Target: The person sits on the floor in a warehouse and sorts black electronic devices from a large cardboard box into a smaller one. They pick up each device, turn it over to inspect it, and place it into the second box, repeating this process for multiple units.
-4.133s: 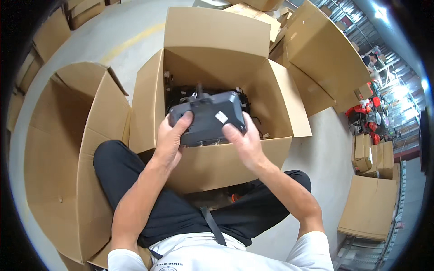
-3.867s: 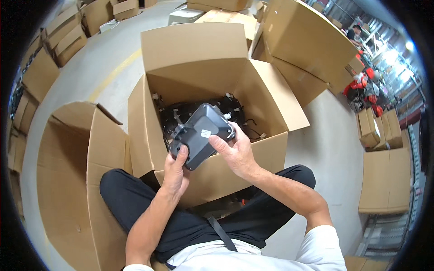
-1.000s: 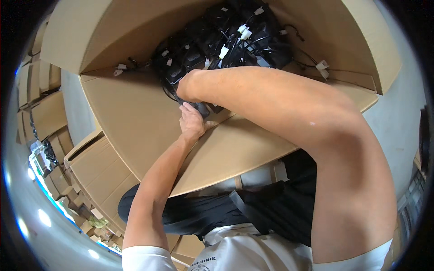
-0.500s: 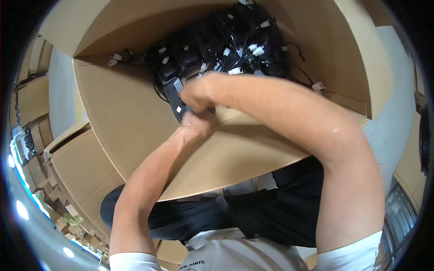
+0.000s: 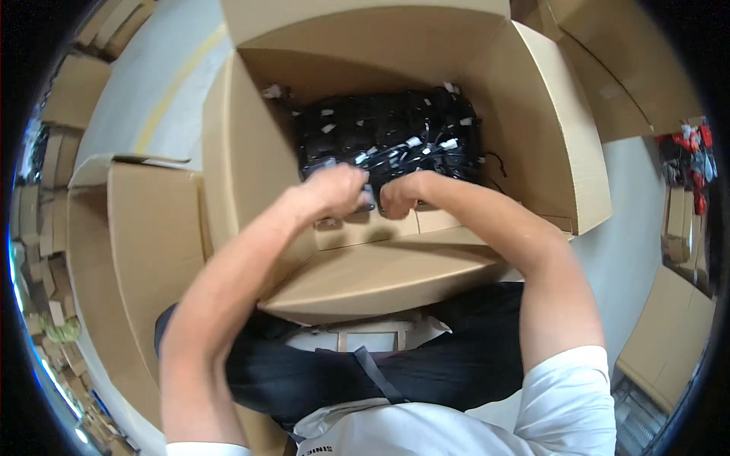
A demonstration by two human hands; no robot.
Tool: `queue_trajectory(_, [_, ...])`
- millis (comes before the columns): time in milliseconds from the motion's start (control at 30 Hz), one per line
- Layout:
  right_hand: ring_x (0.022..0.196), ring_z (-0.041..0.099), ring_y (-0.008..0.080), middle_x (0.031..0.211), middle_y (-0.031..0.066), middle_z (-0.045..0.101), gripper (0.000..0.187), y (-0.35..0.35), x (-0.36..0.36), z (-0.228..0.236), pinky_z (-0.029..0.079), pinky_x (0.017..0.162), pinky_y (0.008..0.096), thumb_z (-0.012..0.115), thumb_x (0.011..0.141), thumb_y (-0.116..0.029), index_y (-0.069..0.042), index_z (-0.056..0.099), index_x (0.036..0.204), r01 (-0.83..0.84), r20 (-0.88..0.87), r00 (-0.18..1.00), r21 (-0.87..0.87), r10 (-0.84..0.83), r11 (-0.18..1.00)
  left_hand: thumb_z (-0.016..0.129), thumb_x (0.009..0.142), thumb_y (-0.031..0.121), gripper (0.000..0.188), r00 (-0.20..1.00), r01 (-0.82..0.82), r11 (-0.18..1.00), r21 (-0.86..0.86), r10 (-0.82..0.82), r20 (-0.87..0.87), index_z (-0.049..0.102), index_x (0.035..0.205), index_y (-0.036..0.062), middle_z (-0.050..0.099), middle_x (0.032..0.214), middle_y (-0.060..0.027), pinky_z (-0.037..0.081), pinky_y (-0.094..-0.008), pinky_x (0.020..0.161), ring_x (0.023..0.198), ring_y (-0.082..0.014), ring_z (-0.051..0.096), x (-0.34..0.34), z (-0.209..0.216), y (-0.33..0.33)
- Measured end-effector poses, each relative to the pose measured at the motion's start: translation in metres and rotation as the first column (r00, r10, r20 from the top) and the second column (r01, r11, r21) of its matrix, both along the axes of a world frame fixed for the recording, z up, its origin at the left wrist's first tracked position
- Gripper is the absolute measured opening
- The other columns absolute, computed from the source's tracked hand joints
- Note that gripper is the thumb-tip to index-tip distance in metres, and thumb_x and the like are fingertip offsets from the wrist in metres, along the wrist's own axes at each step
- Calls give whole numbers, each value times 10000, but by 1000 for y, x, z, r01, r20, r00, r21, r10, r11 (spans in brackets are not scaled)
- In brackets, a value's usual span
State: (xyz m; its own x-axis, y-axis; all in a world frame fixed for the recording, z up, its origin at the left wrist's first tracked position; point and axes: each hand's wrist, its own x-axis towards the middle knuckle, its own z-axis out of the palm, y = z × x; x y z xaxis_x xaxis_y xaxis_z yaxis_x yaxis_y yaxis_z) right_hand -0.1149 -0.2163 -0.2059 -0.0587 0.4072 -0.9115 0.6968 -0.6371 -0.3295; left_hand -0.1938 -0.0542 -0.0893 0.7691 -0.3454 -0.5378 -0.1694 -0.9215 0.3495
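Inside a large open cardboard box [image 5: 559,114], both my hands are low near its front wall. Black parts with cables and white connectors [image 5: 388,125] are packed in rows there, some under shiny clear plastic. My left hand [image 5: 334,190] is closed at the near left edge of the rows. A dark, greyish piece shows at its fingertips, too blurred to name. Just to the right, my right hand [image 5: 403,194] curls its fingers down beside the nearest parts. What lies under those fingers is hidden. A small gap separates the two hands.
A bare strip of cardboard [image 5: 365,232] shows along the box's near side. Another open carton [image 5: 156,205] stands close at the left. More cardboard [image 5: 623,61] rises at the far right, with red items [image 5: 692,148] beyond it. My legs [image 5: 471,327] are against the box's front.
My hands, crossed and together over a black part before, are now side by side. The left has moved forward and the right has drawn back to the right. The view has shifted.
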Motion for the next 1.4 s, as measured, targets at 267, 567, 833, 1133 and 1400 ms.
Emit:
queue_trajectory(267, [972,696,262,1006,160,747,839,-63,-14,210,542,870,431,443,942,-788,-18,762,1036,284,-63,953,514,-295,809,681,969,307,534,657,-363,913,185,110,746,575,1355,-46,590,1389,-258,413,-453,1152,1331,-402,534,-153,269,125])
queue_trajectory(567, [1012,699,388,1050,223,735,643,-174,-68,248,549,894,439,901,709,-390,-17,714,1198,215,226,916,421,-331,881,670,960,341,495,369,-929,368,35,929,33,643,1177,-103,683,1091,-347,514,-501,940,1083,-445,672,-368,220,159])
queue_trajectory(833, [901,729,363,1025,201,734,486,-203,-65,222,589,805,417,862,718,-189,-39,703,1151,239,165,907,556,-388,796,670,957,223,276,399,-914,398,77,855,332,698,1054,-34,684,827,-261,548,-493,686,752,-460,668,-383,205,107])
queue_trajectory(1133, [1154,677,335,1356,155,651,807,-190,-19,231,581,950,398,755,742,109,-140,544,1480,107,20,991,492,-134,864,726,882,89,326,460,-880,474,-28,866,195,664,1193,15,723,986,-172,602,-430,733,849,-352,723,-376,206,128])
queue_trajectory(1400, [1175,662,371,1312,251,650,405,-207,-36,215,548,994,445,541,989,-184,-30,615,1356,68,122,982,493,-147,867,666,832,110,452,435,-899,437,-37,899,58,602,1274,42,717,1109,-167,594,-427,805,973,-334,717,-384,206,126])
